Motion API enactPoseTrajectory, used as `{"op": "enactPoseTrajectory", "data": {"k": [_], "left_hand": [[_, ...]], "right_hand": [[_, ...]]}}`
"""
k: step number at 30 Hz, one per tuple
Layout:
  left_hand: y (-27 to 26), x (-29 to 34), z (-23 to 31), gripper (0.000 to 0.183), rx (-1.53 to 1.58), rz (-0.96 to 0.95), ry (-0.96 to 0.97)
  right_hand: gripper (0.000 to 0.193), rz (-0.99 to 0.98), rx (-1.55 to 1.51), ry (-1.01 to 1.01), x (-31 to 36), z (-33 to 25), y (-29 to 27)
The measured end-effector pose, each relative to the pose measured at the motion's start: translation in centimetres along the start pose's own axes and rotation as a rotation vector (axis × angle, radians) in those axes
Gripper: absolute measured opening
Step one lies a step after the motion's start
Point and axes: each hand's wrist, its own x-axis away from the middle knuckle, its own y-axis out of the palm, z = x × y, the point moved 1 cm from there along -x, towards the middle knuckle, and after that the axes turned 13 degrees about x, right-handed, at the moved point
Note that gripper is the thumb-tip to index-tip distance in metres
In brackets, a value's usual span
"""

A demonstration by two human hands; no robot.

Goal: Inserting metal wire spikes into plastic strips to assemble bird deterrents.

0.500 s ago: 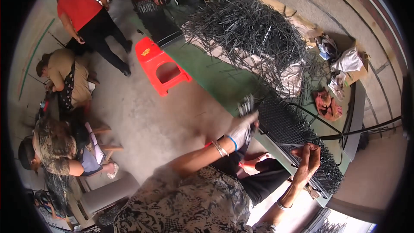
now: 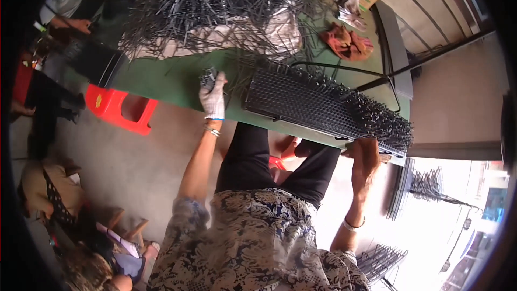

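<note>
My left hand (image 2: 212,99), in a white knitted glove, is closed around a bundle of short dark strips (image 2: 208,78) with shiny ends, over the green table. To its right lies a long black perforated tray (image 2: 301,99) along the table's front edge. Many thin black pieces (image 2: 385,121) stand crowded in the tray's right part and along its far side. My bare right hand (image 2: 365,159) is by the tray's near right edge, its fingers bent and drawn together. What they hold, if anything, is too small to make out.
A large heap of black strips (image 2: 215,0) lies on pale cloth (image 2: 280,29) on the green table (image 2: 172,78). Black rods (image 2: 350,70) cross behind the tray. A reddish cloth (image 2: 347,42) lies at the back right. A red stool (image 2: 116,110) stands left; other people are beyond it.
The view has swung right. My left hand, blurred beside the tray's left end before, is now farther left of it with the bundle. My right hand has lowered from above the tray to its near edge.
</note>
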Motion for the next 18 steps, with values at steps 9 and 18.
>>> {"op": "enactPoseTrajectory", "data": {"k": [9,18], "left_hand": [[-1.5,-2.9,0.1,0.018,0.702,0.146,-0.404],[-4.2,-3.2,2.1,0.024,0.712,0.199,-0.554]], "right_hand": [[0.018,-1.737,0.943,-0.367,22.1,21.8,-12.3],[0.019,-1.666,0.872,-0.726,11.4,28.6,2.3]]}}
